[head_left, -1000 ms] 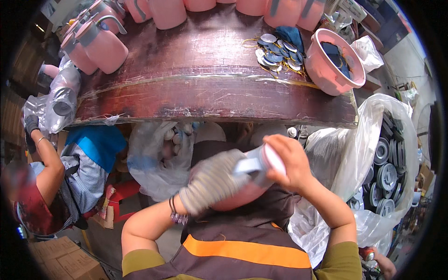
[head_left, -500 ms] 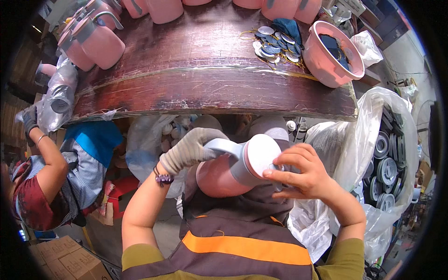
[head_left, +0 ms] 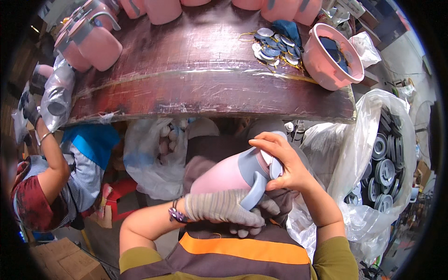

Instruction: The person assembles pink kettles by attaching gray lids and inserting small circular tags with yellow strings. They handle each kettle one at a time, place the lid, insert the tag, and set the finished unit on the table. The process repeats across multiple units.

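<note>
A smooth, tapered pink jug (head_left: 219, 177) with a matte grey collar (head_left: 249, 167) lies tilted above the person's brown-clad lap (head_left: 201, 148), below the scuffed dark-red table (head_left: 186, 102). Its long axis runs from base at left to top at upper right. The left hand (head_left: 228, 209), in a striped knit glove, grasps the curved blue-grey handle (head_left: 255, 193); the bare right hand (head_left: 285, 161), nearer the top, clasps that end between thumb and fingers.

Left hand (head_left: 226, 208) gloved, right hand (head_left: 290, 162) bare, curled
</note>
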The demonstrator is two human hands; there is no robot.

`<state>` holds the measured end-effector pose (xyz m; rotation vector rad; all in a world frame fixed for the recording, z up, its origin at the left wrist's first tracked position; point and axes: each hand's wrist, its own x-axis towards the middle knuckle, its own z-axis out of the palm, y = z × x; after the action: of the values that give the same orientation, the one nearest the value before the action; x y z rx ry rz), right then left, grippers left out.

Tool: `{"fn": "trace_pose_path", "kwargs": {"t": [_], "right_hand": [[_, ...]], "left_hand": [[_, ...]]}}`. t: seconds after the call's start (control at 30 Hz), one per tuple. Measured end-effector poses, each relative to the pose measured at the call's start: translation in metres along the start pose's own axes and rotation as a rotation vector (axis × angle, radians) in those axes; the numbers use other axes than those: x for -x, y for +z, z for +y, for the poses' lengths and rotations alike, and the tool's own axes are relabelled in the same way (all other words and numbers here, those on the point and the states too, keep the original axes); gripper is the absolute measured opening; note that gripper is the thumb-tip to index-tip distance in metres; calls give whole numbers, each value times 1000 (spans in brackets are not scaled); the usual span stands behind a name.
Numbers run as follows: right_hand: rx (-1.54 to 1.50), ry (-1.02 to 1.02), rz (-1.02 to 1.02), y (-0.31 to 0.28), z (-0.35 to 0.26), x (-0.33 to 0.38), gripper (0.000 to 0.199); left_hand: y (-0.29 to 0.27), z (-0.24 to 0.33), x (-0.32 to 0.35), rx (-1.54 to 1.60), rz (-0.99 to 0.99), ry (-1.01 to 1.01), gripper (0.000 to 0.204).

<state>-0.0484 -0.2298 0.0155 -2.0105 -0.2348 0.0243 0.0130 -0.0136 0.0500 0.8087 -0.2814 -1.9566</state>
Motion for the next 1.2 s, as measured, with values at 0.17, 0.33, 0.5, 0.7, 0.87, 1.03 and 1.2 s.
{"fn": "trace_pose_path", "kwargs": {"t": [0.17,0.33,0.5,0.7,0.87,1.03,1.2], "right_hand": [[-34,57,-60,-26,20,-20,84],[249,73,509,-77,74,-92,28],[595,11,750,-123,119,-169,25],[1273,278,553,-130,169,-207,33],[1132,75,819,-128,173,-185,14],[976,-130,990,-131,160,-169,16],[82,65,1138,-150,138,-170,20]], "left_hand": [[4,-1,-14,-103,556,242,31],[-12,9,-14,121,666,459,35],[-26,7,-19,103,694,517,40],[-24,12,-17,132,717,468,37],[-27,14,-14,220,687,470,39],[-10,17,-16,298,700,544,38],[-24,10,-27,346,653,680,56]]}}
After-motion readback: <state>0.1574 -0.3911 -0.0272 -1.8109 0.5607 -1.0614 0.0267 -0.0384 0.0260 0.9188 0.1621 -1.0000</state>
